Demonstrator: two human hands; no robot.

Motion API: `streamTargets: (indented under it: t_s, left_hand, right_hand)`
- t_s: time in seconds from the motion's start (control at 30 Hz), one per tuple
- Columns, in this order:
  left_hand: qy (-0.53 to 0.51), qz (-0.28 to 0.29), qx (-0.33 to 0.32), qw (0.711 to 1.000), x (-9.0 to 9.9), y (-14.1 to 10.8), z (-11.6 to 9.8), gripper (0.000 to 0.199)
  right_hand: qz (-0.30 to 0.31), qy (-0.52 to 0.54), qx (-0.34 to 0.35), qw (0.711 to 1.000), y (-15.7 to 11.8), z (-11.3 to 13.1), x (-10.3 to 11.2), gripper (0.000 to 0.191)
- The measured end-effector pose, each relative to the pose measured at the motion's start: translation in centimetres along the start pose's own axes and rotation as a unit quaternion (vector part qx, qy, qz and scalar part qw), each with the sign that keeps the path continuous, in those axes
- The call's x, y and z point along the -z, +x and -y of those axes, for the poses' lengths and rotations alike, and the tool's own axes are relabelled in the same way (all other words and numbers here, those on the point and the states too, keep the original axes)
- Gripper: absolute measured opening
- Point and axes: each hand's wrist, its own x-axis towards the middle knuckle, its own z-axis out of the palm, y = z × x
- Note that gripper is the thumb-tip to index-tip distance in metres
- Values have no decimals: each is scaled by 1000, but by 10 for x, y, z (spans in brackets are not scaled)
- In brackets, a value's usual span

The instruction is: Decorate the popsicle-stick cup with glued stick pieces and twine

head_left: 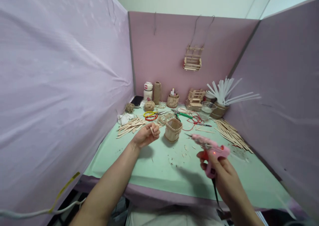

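My right hand [220,169] is wrapped round the handle of a pink hot glue gun [208,143], its nozzle pointing left and a small red light glowing on its side. My left hand [146,135] is closed, pinching a small pale wooden piece [152,130] in the fingertips. Between the hands stands a small wooden basket [173,130] with a braided rim, upright and touched by neither hand. Small wood scraps [184,155] are scattered in front of it.
Wooden sticks lie in a left pile [131,127] and a right pile [233,135]. Behind are scissors [151,116], green-handled pliers [185,115], a twine ball [149,106], a clear cup [207,109] and a bucket of glue sticks [219,111]. A wooden rack [192,62] hangs on the back wall.
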Motion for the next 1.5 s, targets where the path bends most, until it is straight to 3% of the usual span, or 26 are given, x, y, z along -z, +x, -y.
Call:
streamTargets:
  t_s: [0.07, 0.13, 0.23, 0.33, 0.47, 0.57, 0.67, 0.77, 0.83, 0.9, 1.0, 1.1, 1.33, 1.5]
  left_hand:
    - [-10, -40, -23, 999, 0, 1, -3, 31]
    - [-2, -78, -37, 996, 1, 3, -4, 27]
    - [33, -124, -33, 991, 3, 5, -2, 23]
    - [62, -153, -13, 986, 3, 7, 0, 22]
    - [98, -171, 7, 980, 3, 8, 0, 23]
    - [118, -180, 22, 976, 3, 8, 0, 24]
    - [133, -183, 34, 973, 5, 8, 0, 25]
    - [144, -188, 43, 971, 8, 9, 1, 24]
    - [149, -191, 43, 969, 11, 10, 2, 25]
    - [151, -190, 42, 969, 13, 11, 4, 27]
    - [149, -188, 34, 970, 17, 13, 6, 29]
    - [152, -187, 17, 970, 20, 14, 9, 29]
    - [167, -230, -10, 959, 19, 18, 14, 31]
    - [189, -265, -38, 945, 15, 22, 20, 33]
  right_hand:
    - [-92, 41, -19, 995, 18, -10, 23, 44]
    - [-146, 56, -45, 987, 35, -19, 44, 41]
    - [-150, 42, -75, 985, 52, -27, 66, 37]
    - [-113, -7, -100, 989, 57, -31, 76, 33]
    - [-128, -143, -92, 977, 60, -39, 90, 38]
    - [-128, -320, -63, 937, 60, -44, 105, 48]
    - [-130, -472, -21, 872, 57, -41, 111, 57]
    - [-145, -527, 88, 833, 54, -30, 93, 66]
    - [-106, -475, 160, 859, 58, -22, 65, 69]
    - [-24, -386, 193, 902, 68, -18, 28, 76]
    - [73, -294, 173, 937, 94, -22, -28, 91]
    - [112, -256, 160, 947, 117, -34, -65, 94]
    - [79, -235, 137, 959, 124, -39, -89, 64]
    - [143, -82, 108, 980, 123, -33, -96, 60]
